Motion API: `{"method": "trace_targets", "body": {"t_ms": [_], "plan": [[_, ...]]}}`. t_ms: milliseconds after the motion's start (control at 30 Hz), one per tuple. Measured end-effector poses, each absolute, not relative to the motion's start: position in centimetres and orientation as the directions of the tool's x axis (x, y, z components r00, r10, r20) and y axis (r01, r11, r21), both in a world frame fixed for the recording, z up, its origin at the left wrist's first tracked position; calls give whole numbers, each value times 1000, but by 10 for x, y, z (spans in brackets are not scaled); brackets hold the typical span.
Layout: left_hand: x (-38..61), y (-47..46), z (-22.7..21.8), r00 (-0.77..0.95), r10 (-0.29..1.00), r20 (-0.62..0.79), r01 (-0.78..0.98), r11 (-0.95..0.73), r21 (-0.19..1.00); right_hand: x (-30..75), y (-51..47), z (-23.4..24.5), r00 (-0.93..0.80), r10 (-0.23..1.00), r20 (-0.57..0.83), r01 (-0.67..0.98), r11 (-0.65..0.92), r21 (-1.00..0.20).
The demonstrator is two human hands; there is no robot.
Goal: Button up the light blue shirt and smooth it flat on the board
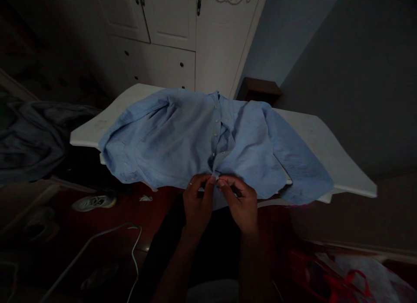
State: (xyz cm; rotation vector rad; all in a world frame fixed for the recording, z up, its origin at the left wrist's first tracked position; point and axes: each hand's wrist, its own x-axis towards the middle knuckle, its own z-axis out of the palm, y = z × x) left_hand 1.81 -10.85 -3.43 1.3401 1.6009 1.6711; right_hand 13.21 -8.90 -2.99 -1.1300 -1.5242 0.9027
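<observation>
A light blue button-up shirt [182, 133] lies spread across a white board [312, 133], its sleeves out to both sides and its front partly gaping in the middle. Small pale buttons run down one front edge. At the near hem, my left hand [199, 196] pinches the shirt's front edge between thumb and finger. My right hand [237, 199] pinches the same spot from the other side, thumb and fingertips pressed on the cloth. Whether a button sits between the fingertips is too small to tell.
Behind the board stands a white cabinet [169, 60] with dark handles. Grey clothing [32, 138] hangs at the left. A shoe [94, 202] and a white cable [134, 255] are on the dark red floor. Bags with red handles [355, 277] sit at lower right.
</observation>
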Motion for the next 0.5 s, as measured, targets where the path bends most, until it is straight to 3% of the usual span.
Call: {"method": "trace_targets", "body": {"t_ms": [333, 500], "plan": [[16, -102, -27, -399, 913, 86, -21, -103, 994, 129, -86, -20, -58, 971, 232, 146, 238, -960], [11, -100, -29, -375, 922, 95, -30, -114, 993, 128, -83, -17, -97, 971, 219, 196, 234, -952]]}}
